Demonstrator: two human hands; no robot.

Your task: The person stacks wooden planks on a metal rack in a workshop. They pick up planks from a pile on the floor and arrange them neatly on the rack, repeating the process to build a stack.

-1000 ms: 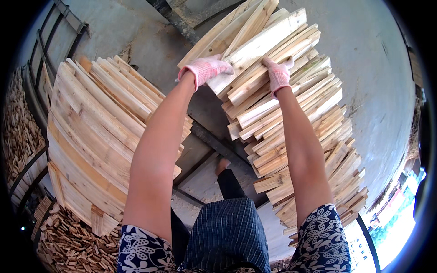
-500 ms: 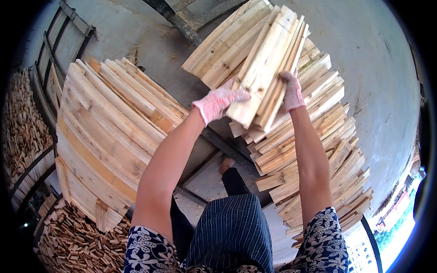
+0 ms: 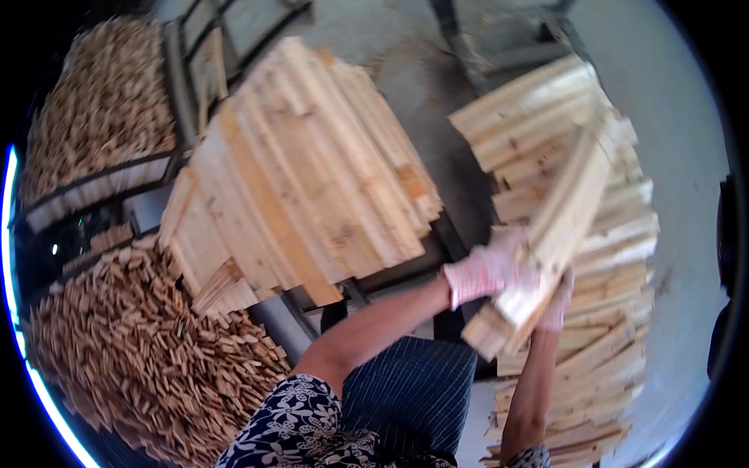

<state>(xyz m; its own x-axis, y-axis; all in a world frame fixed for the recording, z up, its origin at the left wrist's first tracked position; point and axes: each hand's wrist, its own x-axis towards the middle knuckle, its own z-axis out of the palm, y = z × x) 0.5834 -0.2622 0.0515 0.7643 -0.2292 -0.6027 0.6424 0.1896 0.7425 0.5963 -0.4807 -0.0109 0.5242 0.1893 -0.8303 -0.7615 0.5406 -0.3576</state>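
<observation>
Both my hands wear pale pink-and-white knit gloves and grip one bundle of wooden boards (image 3: 573,195). My left hand (image 3: 488,273) closes over the bundle's left side near its lower end. On the opposite side my right hand (image 3: 555,300) holds it, its fingers partly hidden behind the boards. Tilted, the bundle runs from lower left to upper right, over a long row of stacked boards (image 3: 597,359) on the right. Some blur covers the boards and the left glove. To the left lies a broad stack of planks (image 3: 289,171), apart from both hands.
A large heap of short wood pieces (image 3: 156,359) fills the lower left. Behind a dark metal frame (image 3: 181,86) lies another heap (image 3: 101,109) at the far left. Dark metal bars (image 3: 456,242) run between the plank stack and the board row. Grey floor (image 3: 686,156) shows at right.
My view has swung left, so the stacks sit differently in the picture. The bundle stays in both hands, now lower and closer to my body, with my left arm reaching across to the right.
</observation>
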